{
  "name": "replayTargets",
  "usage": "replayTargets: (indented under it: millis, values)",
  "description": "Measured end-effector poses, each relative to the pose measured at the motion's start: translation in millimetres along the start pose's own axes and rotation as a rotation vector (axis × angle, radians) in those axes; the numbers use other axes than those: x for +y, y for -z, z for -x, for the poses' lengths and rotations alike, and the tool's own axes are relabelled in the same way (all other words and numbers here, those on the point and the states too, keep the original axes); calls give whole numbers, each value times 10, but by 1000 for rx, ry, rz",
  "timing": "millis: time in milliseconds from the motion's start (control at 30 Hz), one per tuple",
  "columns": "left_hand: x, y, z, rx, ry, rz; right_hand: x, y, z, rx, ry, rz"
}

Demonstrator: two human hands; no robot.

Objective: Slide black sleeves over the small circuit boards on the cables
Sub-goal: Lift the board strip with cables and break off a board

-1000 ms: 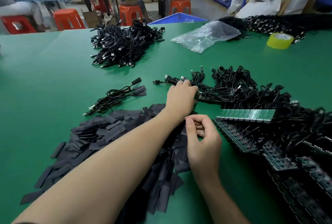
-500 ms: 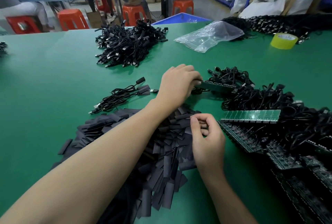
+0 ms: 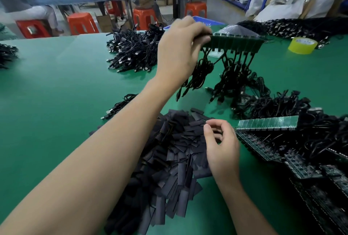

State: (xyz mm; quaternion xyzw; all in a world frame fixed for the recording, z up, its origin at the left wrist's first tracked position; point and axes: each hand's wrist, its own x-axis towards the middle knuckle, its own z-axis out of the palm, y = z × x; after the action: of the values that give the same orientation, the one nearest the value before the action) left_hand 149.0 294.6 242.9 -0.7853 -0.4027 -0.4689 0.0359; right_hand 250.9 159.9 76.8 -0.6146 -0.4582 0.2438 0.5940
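Circuit boards (image 3: 235, 41) now aloft in left hand (image 3: 178, 51)

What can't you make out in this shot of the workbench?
1. Head view: whether the right hand holds anything; its own curled fingers hide that.
2. Head view: the board strip that the left hand grips is motion-blurred, so board details are unreadable.
3. Head view: the board stacks at right are cut off by the frame edge.
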Motion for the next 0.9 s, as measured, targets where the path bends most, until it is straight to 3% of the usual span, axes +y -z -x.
replayTargets:
  millis: [200,333,433,467,533,700,800,900]
  values:
    - [100,491,-149,-34,-53,207,-12,17,6,23,22,9]
    - [104,901,-54,-117,-95,368,-20,40,-5,81,-62,-41]
    - [87,1161,82,-274,-121,502,-166,86,27,38,-246,-555]
    - [85,1222,152,-337,-125,547,-214,109,38,-19,-261,-607]
    - [113,1331,340,-472,-119,634,-329,156,58,-185,-200,-487]
    - [224,1527,752,-754,-132,699,-840,199,150,-855,15,-550]
    - [241,1606,851,-768,-148,698,-1047,190,163,-1136,-7,-605]
    - [190,1652,936,-705,-94,698,-1193,190,170,-1186,-121,-658]
